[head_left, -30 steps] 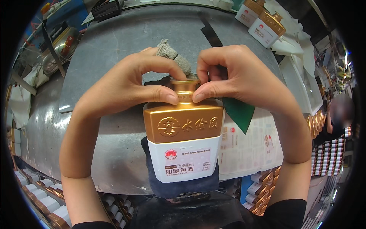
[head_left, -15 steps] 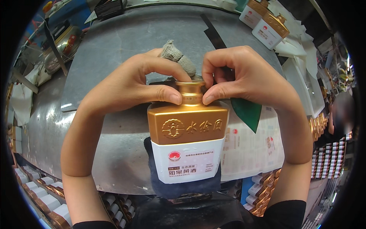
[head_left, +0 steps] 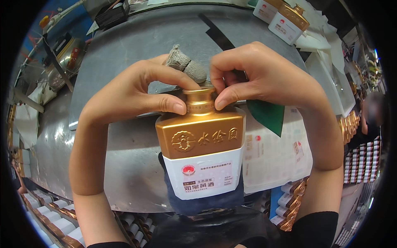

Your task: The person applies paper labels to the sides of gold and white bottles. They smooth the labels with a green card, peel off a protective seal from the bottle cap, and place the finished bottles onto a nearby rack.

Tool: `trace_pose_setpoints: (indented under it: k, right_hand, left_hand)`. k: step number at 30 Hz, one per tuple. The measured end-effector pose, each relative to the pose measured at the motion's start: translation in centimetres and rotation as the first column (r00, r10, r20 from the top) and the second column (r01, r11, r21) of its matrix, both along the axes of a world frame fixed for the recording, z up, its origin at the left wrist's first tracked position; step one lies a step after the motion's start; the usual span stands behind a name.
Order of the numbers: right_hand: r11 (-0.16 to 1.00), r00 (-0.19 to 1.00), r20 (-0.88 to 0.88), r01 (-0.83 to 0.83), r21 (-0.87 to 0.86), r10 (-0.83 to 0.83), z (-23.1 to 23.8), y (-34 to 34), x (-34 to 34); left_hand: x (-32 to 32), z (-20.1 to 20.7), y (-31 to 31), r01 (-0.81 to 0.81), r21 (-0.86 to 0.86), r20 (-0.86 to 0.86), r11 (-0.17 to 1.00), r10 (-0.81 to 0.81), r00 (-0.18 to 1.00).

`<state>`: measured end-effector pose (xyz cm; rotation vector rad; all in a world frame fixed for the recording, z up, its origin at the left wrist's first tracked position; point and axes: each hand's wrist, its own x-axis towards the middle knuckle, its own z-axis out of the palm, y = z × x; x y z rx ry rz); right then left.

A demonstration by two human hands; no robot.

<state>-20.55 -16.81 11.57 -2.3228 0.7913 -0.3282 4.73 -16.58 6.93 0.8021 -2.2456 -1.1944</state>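
A flat-sided bottle point(head_left: 200, 138) with a gold neck and shoulder and a white lower half stands before me, tilted a little. My left hand point(head_left: 142, 89) pinches its neck from the left, thumb in front and index finger by the rim. Grey knitted fabric point(head_left: 187, 66) covers one or more fingers of that hand. From the other side, my right hand point(head_left: 256, 76) has its thumb at the front of the neck, with the fingers curled behind. Between the two thumbs a narrow printed strip point(head_left: 201, 108) lies around the neck. The fingertips behind the neck are hidden.
Under the bottle a dark blue cloth point(head_left: 223, 202) lies at the metal table's point(head_left: 124, 45) near edge. A sheet of labels point(head_left: 273, 157) and a green pointed piece point(head_left: 269, 118) are at right. Two similar bottles point(head_left: 288, 25) stand far right; several more fill crates below.
The bottle and both hands sit slightly farther left in the picture, partly because the view has shifted. Both hands keep their hold at the neck.
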Motion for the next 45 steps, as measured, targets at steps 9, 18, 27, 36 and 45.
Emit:
trace_pose_setpoints:
  k: [9,18,27,36,45]
  right_hand:
    - [0.988,0.999,-0.044,0.002,-0.155,-0.009,-0.4,0.3,0.1]
    - [0.936,0.871,0.352,0.35,0.043,-0.342,-2.6,4.7,-5.2]
    - [0.77,0.711,0.303,0.546,0.331,-0.634,-5.9,10.9,-10.1]
    - [0.681,0.619,0.298,0.596,0.426,-0.727,-8.1,12.9,-13.2]
    - [0.684,0.624,0.289,0.612,0.397,-0.726,-8.3,13.7,-14.5]
  left_hand:
    - [-0.9,1.2,-0.2,0.049,-0.014,0.066,0.999,-0.048,0.997]
    - [-0.7,1.0,6.6,-0.128,-0.59,0.034,0.797,0.183,0.982]
    - [-1.7,-1.2,8.9,-0.451,-0.607,-0.122,0.655,0.484,0.867]
    - [-2.5,-0.2,9.8,-0.291,-0.777,-0.006,0.558,0.456,0.89]
    - [-4.5,2.1,8.2,-0.045,-0.807,0.269,0.589,0.434,0.86]
